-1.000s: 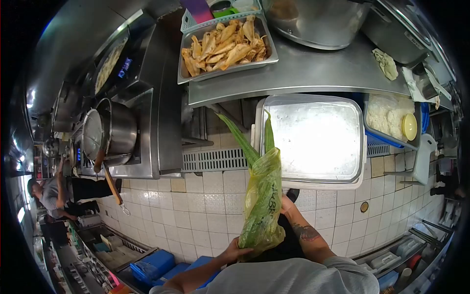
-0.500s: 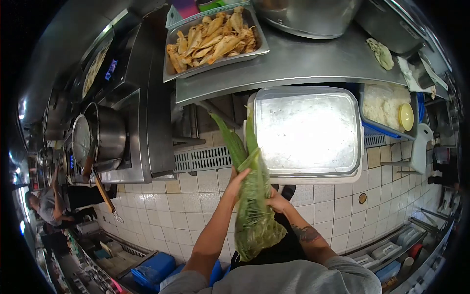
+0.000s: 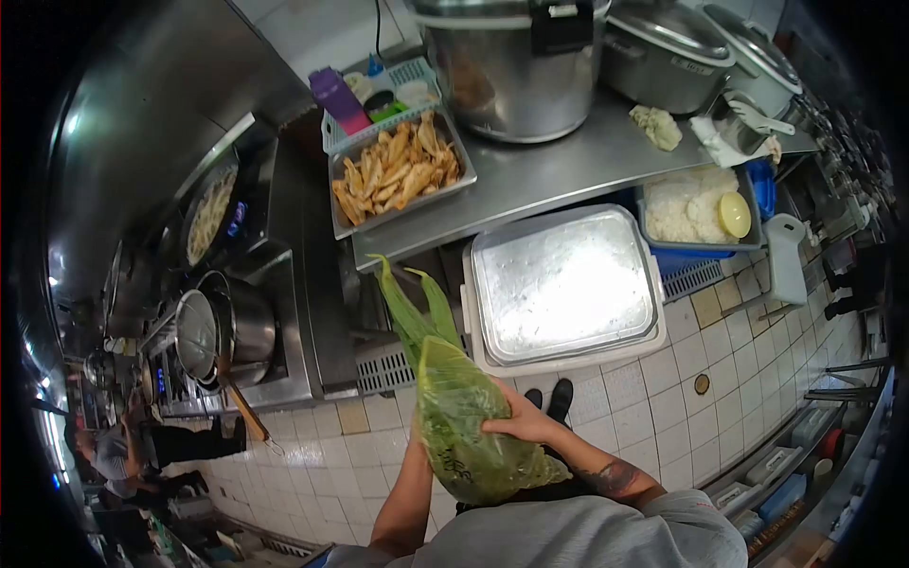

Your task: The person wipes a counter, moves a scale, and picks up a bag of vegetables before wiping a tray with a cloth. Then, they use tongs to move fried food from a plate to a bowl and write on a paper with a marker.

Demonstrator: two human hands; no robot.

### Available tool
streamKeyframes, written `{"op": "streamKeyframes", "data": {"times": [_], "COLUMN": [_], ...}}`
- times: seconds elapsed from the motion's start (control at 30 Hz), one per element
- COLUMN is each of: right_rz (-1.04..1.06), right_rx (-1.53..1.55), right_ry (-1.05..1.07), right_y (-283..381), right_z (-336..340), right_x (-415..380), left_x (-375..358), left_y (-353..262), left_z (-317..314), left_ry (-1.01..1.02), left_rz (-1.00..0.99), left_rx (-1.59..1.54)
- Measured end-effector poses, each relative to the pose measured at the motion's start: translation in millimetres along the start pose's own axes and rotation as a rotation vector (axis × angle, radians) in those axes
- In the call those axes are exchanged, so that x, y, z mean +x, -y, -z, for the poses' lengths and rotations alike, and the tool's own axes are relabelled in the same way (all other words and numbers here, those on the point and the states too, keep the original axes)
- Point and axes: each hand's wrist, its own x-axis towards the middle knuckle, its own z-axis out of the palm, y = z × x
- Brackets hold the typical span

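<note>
In front of my body I hold a clear plastic bag of long green leaves [image 3: 464, 426], with leaf tips sticking out of its top toward the upper left. Dark handwriting shows on the plastic. My right hand [image 3: 516, 417] is closed on the bag's right side, thumb across the front. At the left edge, my left hand [image 3: 417, 435] holds the bag from behind, its fingers mostly hidden by it. Just beyond my right hand is a metal tray [image 3: 559, 284] lying on a white container [image 3: 492, 364].
On the steel counter [image 3: 511, 185] are a tray of browned chicken pieces [image 3: 402, 175] and a large cooker [image 3: 511, 76]. A tub of white rice [image 3: 677, 213] stands right of the metal tray. Stove pots [image 3: 251, 327] and another person [image 3: 128, 454] are at left.
The bag has turned its broad side toward me and shifted left. My left hand has slipped behind it, while my right hand shows more in front. The view has tilted up.
</note>
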Motion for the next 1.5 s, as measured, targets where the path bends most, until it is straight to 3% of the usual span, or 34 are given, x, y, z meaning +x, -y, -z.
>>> {"op": "streamKeyframes", "data": {"times": [0.1, 0.13, 0.23, 0.33, 0.43, 0.53, 0.63, 0.77, 0.8, 0.83, 0.93, 1.0, 1.1, 1.17, 1.33, 1.43, 1.47, 1.5], "right_rz": [0.039, -0.046, 0.101, 0.126, 0.247, 0.414, 0.503, 0.528, 0.511, 0.495, 0.534, 0.601, 0.395, 0.466, 0.421, 0.555, 0.680, 0.524], "right_rx": [-0.112, -0.059, -0.053, -0.082, -0.119, -0.186, -0.247, -0.243, -0.263, -0.283, -0.351, -0.471, -0.303, -0.429, -0.502, -0.815, -0.735, -0.526], "right_ry": [-0.070, -0.045, -0.074, -0.193, -0.340, -0.376, -0.325, -0.222, -0.206, -0.188, -0.143, -0.125, -0.135, -0.257, -0.284, -0.436, -0.462, -0.404], "right_y": [3, 12, 36, 41, 74, 116, 156, 187, 194, 199, 206, 204, 199, 179, 182, 188, 186, 185], "right_z": [13, 17, 21, 32, 49, 75, 98, 133, 142, 150, 177, 197, 213, 230, 229, 223, 221, 218], "right_x": [-16, -24, -44, -58, -62, -62, -66, -81, -86, -90, -98, -93, -85, -77, -63, -71, -69, -71], "left_x": [4, 4, 6, -9, 11, 11, 19, 26, 28, 26, 50, 61, 106, 133, 132, 130, 132, 135], "left_y": [10, 13, 20, 20, 25, 25, 10, 17, 18, 26, 26, 33, 47, 48, 39, 35, 35, 34], "left_z": [-2, -12, -36, -96, -138, -214, -247, -286, -290, -302, -309, -312, -293, -281, -311, -319, -322, -325], "left_ry": [0.042, 0.088, 0.166, 0.436, 0.604, 0.717, 0.891, 0.905, 0.850, 0.781, 0.886, 0.762, 0.585, 0.531, 0.689, 0.846, 0.901, 0.960], "left_rz": [0.044, 0.007, 0.004, -0.217, -0.609, -1.038, -1.344, -1.434, -1.368, -1.288, -1.052, -1.014, -0.991, -0.964, -0.804, -0.752, -0.782, -0.815], "left_rx": [0.059, 0.105, 0.266, 0.705, 0.891, 0.745, 1.088, 1.037, 1.022, 0.778, 0.629, 0.716, 0.937, 0.960, 1.092, 1.134, 1.134, 1.130]}}
